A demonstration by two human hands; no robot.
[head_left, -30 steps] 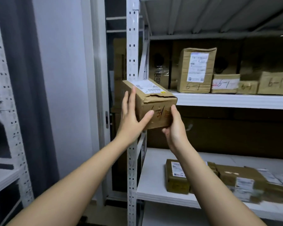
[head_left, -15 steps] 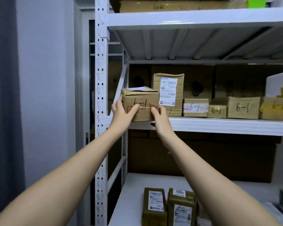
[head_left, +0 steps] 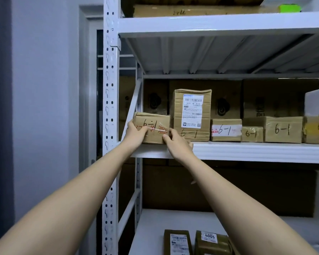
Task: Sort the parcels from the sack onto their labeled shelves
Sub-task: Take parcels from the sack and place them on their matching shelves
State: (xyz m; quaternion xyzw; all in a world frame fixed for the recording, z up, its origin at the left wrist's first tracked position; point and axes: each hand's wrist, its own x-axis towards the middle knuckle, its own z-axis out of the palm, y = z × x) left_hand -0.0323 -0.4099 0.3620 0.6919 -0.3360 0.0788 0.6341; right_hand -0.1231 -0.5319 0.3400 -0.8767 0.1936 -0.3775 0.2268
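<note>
A brown cardboard parcel (head_left: 156,124) marked "6-1" in black sits at the left end of the white middle shelf (head_left: 247,150). My left hand (head_left: 135,134) grips its lower left corner, thumb across the front face. My right hand (head_left: 177,142) holds its lower right corner, fingers hidden behind the box. Right beside it stands a taller parcel (head_left: 191,115) with a white shipping label, also marked "6-1".
Several more "6-1" boxes (head_left: 282,131) line the same shelf to the right. The rack's white perforated upright (head_left: 110,107) stands just left of my left hand. Dark parcels (head_left: 177,242) lie on the lower shelf. A flat box (head_left: 191,11) sits on the top shelf.
Both hands carried the parcel up and forward from in front of the rack onto the left end of the middle shelf, where it now rests beside the tall box.
</note>
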